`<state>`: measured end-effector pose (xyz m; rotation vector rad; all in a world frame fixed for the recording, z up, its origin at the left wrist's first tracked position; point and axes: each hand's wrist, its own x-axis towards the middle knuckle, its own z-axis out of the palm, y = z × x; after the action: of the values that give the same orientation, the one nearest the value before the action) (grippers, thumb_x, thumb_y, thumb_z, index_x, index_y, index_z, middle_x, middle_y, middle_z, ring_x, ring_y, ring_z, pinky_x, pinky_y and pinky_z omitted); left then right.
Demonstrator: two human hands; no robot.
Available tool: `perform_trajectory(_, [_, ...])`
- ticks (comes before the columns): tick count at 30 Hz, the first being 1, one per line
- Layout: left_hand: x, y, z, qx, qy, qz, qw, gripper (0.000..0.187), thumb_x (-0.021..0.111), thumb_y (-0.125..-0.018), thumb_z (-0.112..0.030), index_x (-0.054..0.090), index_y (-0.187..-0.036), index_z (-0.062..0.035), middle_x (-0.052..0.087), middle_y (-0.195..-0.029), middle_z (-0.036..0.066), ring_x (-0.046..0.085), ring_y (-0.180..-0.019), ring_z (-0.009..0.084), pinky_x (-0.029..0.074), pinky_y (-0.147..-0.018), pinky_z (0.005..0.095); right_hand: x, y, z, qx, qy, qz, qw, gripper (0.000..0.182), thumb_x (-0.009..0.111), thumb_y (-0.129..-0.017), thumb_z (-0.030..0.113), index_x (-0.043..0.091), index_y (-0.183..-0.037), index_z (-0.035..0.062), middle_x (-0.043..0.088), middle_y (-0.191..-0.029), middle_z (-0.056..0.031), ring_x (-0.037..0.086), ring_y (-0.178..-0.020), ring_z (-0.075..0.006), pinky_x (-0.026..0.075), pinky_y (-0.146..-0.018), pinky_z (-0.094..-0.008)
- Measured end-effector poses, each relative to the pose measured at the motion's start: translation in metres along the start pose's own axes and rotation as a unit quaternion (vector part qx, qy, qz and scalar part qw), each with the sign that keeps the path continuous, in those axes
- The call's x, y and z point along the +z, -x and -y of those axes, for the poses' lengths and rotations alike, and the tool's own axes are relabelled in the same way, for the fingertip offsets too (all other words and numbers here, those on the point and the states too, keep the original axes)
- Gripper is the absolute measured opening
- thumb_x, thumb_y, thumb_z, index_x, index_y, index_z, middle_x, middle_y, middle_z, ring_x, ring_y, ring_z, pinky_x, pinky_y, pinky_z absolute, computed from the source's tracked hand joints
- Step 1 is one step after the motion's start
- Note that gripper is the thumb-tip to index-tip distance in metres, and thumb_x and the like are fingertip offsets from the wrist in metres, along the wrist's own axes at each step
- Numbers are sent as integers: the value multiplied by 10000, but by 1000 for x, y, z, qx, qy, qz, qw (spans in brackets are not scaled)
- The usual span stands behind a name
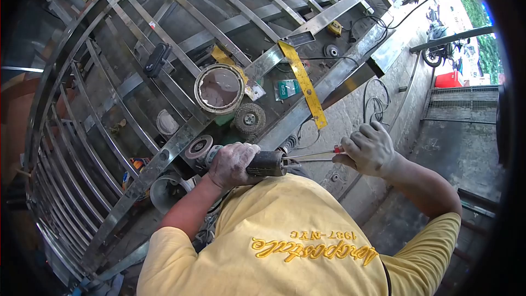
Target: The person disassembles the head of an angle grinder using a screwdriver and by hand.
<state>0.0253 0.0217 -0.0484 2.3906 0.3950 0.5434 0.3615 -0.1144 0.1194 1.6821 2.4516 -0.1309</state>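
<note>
My left hand [233,164] is wrapped round the body of a black angle grinder [266,163], which lies sideways just above my yellow shirt. The grinder's disc [199,147] points to the left. In my right hand [366,151] is a screwdriver [312,155] with a red and clear handle, its fingers closed round it. The thin shaft reaches left to the rear end of the grinder. Whether its tip touches a screw cannot be made out.
A curved metal frame [181,140] of bars spans the left and top. On it are a round tin [219,89], a wire wheel [250,119], a yellow metal strip [302,83], a green packet [287,89] and a tape measure [334,28]. Cables [376,107] lie on the floor.
</note>
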Motion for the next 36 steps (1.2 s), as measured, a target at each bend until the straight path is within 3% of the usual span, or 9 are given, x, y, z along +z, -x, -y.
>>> perform_trajectory(3, [5, -2, 2, 8, -8, -25, 1000, 621, 901, -688, -461, 672, -1088, -45, 726, -935, 124, 725, -779, 321, 594, -689, 431, 2, -18, 2, 254, -245, 345, 870, 586, 607, -995, 637, 759, -959, 72, 701, -775, -67, 648, -722, -238, 508, -702, -412])
perform_trajectory(7, [2, 9, 1, 3, 5, 10, 1000, 698, 896, -699, -500, 645, -1142, -22, 720, -975, 155, 714, -816, 339, 594, -744, 452, 3, -32, -15, 293, -419, 495, 702, 741, 451, -1028, 733, 799, -1004, 78, 726, -793, -78, 691, -768, -262, 546, -728, -441])
perform_trajectory(12, [-2, 8, 1, 12, -2, -8, 1000, 707, 894, -699, -507, 638, -1149, -26, 719, -975, 150, 714, -820, 339, 593, -741, 448, 1, -8, 3, 16, -101, 49, 994, 396, 774, -890, 491, 716, -1067, 142, 626, -819, -4, 652, -755, -219, 510, -683, -382])
perform_trajectory(15, [-3, 4, -1, 22, -1, -25, 999, 651, 916, -660, -445, 665, -1103, -39, 719, -921, 130, 725, -769, 324, 599, -683, 431, -2, -4, 11, -43, 59, -104, 992, 384, 770, -884, 492, 720, -1052, 151, 650, -829, -4, 666, -792, -227, 525, -722, -396])
perform_trajectory(19, [0, 9, 2, 22, 5, -24, 999, 679, 914, -658, -460, 651, -1118, -36, 719, -942, 138, 724, -792, 328, 599, -714, 437, 3, -13, 12, 85, -127, 184, 971, 500, 658, -977, 581, 752, -1030, 93, 694, -826, -37, 687, -811, -208, 522, -753, -389])
perform_trajectory(25, [-2, 12, 1, 24, 2, -10, 1000, 705, 909, -659, -476, 637, -1135, -33, 715, -951, 140, 720, -806, 334, 597, -742, 444, -18, -50, -4, 268, -375, 490, 740, 621, 566, -1027, 638, 752, -1044, 46, 771, -919, -120, 747, -901, -258, 565, -828, -389])
perform_trajectory(30, [-1, 7, -1, 17, -1, -23, 1000, 663, 921, -641, -456, 664, -1092, -44, 721, -922, 126, 728, -775, 328, 603, -716, 433, -22, -9, 21, 34, -105, 97, 989, 320, 709, -958, 438, 695, -1023, 124, 640, -958, -39, 677, -975, -249, 564, -765, -440])
perform_trajectory(33, [0, 6, -1, 21, -2, -31, 999, 667, 921, -643, -457, 662, -1096, -40, 721, -922, 128, 729, -782, 326, 604, -721, 432, -18, -5, 24, 1, -22, 28, 999, 357, 701, -956, 468, 699, -1020, 117, 664, -899, -60, 695, -927, -272, 568, -780, -453])
perform_trajectory(36, [1, 7, 0, 21, -6, -27, 999, 673, 920, -643, -455, 661, -1104, -38, 722, -922, 129, 731, -787, 325, 606, -725, 430, -14, -13, 19, 85, -141, 212, 963, 406, 647, -1004, 502, 735, -1040, 107, 697, -842, -72, 706, -842, -260, 556, -768, -450])
